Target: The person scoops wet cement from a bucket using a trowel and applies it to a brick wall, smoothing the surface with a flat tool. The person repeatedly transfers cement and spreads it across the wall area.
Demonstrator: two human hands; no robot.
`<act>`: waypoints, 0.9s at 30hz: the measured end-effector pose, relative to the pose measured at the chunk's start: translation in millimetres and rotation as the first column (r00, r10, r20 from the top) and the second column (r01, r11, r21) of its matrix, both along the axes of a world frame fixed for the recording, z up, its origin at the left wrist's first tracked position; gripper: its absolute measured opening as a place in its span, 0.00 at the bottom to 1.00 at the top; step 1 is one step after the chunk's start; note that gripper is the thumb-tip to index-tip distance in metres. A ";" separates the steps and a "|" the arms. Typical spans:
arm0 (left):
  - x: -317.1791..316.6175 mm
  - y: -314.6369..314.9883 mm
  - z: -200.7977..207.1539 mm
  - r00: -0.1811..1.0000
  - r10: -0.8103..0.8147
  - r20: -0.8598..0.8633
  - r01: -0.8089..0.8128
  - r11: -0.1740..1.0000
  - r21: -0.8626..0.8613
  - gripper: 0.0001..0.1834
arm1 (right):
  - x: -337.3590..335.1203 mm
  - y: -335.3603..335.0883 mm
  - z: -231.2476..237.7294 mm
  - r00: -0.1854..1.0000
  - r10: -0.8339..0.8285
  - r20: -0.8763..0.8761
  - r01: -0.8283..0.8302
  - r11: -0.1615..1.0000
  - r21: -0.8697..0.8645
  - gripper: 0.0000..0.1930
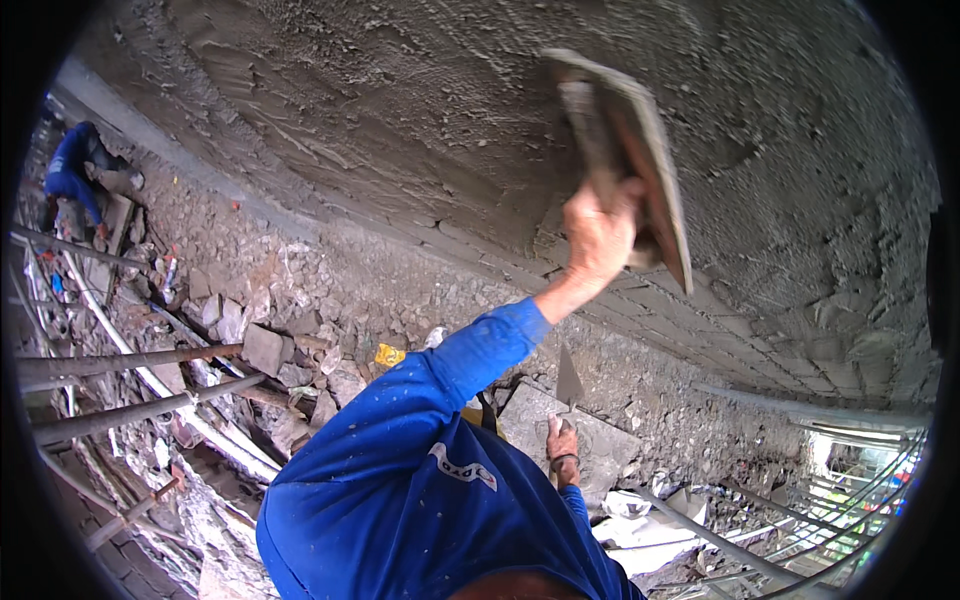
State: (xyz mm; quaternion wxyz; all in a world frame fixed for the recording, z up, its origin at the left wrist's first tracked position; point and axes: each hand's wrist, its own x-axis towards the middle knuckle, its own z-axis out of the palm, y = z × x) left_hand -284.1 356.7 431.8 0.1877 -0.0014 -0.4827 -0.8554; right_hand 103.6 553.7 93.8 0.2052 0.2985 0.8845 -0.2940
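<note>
My left hand (597,232) is raised and wrapped round the grip of a plastering float (655,150). The float is long and angular with a worn, mortar-coated edge, tilted against the grey plastered wall (430,110); motion blurs it, so full contact is hard to make out. Lower down, my right hand (562,440) holds a pointed trowel (569,380) by its handle. Its blade points toward the wall, above a grey mortar-stained board (610,445) on the ground.
Broken bricks and rubble (265,350) cover the ground along the wall's foot. Metal scaffold pipes (140,410) cross at the left, with more bars (730,545) at the lower right. A person in blue (75,165) bends down at the far left. White sheeting (650,540) lies by the board.
</note>
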 end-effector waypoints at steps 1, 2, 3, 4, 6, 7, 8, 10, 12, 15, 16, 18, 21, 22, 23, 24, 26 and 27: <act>5.1 15.3 -0.2 0.997 -0.035 -0.063 0.030 0.995 -0.092 0.26 | -7.8 -10.1 15.9 1.000 0.006 0.000 -0.006 1.000 0.026 0.31; 13.4 26.1 2.8 0.989 -0.079 -0.127 0.054 0.980 -0.191 0.25 | -22.5 -23.2 41.1 1.000 -0.005 -0.005 0.005 1.000 -0.003 0.32; 32.0 40.1 20.5 0.967 -0.163 -0.196 0.123 0.972 -0.202 0.19 | -27.8 -28.6 69.9 0.998 -0.055 -0.006 0.055 0.998 -0.022 0.33; 47.9 59.9 19.9 0.946 -0.273 -0.174 0.243 0.954 -0.177 0.17 | -10.9 -30.5 86.3 0.991 -0.135 -0.002 0.135 0.990 -0.036 0.34; 80.9 104.4 -5.4 0.839 -0.532 -0.111 0.518 0.845 -0.134 0.13 | 47.7 2.3 27.0 0.985 -0.142 0.093 0.126 0.979 0.163 0.39; 93.8 111.6 -23.8 0.858 -0.512 -0.026 0.479 0.819 -0.315 0.09 | 59.5 0.3 36.4 0.971 -0.239 0.017 0.236 0.967 0.100 0.38; 111.4 115.5 -28.7 0.767 -0.625 0.148 0.641 0.731 -0.233 0.09 | 101.9 16.0 2.7 0.998 0.046 -0.048 -0.032 0.965 0.260 0.38; 117.2 122.8 -117.3 0.846 -0.530 0.057 0.462 0.675 -0.575 0.13 | 102.0 15.3 37.1 0.935 -0.351 -0.041 0.354 0.931 0.089 0.37; 102.3 116.0 -190.9 0.683 -0.639 0.355 0.730 0.573 -0.372 0.14 | 99.9 14.6 79.6 0.931 -0.299 -0.209 0.326 0.939 0.110 0.28; 128.7 150.4 -239.6 0.328 -0.741 0.586 0.936 0.337 -0.097 0.17 | 131.2 24.1 75.5 0.926 -0.262 -0.271 0.307 0.942 0.139 0.17; 136.2 163.9 -265.4 0.235 -0.735 0.636 0.959 0.282 -0.028 0.18 | 137.4 21.9 80.0 0.939 -0.231 -0.255 0.269 0.954 0.128 0.16; 189.5 169.7 -314.3 0.067 -0.703 0.708 0.984 0.166 0.072 0.21 | 182.3 -0.6 79.7 0.958 -0.159 -0.240 0.184 0.979 0.085 0.15; 217.9 152.4 -399.8 -0.183 -0.608 0.772 0.969 0.022 0.247 0.24 | 191.0 -29.4 53.0 0.962 -0.107 -0.251 0.127 0.990 0.065 0.14; 225.4 144.0 -430.3 -0.309 -0.542 0.781 0.934 -0.017 0.358 0.26 | 194.8 -39.9 25.1 0.963 -0.137 -0.232 0.150 0.988 0.038 0.15; 234.1 143.1 -452.6 -0.437 -0.471 0.766 0.880 -0.050 0.471 0.27 | 196.2 -43.4 2.7 0.936 -0.299 -0.185 0.306 0.952 0.010 0.16; 237.9 140.3 -465.7 -0.478 -0.446 0.757 0.865 -0.086 0.495 0.28 | 192.1 -39.1 -22.8 0.891 -0.431 -0.141 0.434 0.901 -0.014 0.18; 254.0 130.1 -486.7 -0.562 -0.382 0.734 0.823 -0.164 0.544 0.31 | 189.5 -22.4 -65.2 0.732 -0.681 0.010 0.680 0.729 -0.076 0.18; 266.7 133.3 -492.8 -0.540 -0.363 0.759 0.838 -0.151 0.524 0.31 | 195.2 -9.8 -92.2 0.659 -0.752 -0.006 0.752 0.658 -0.042 0.18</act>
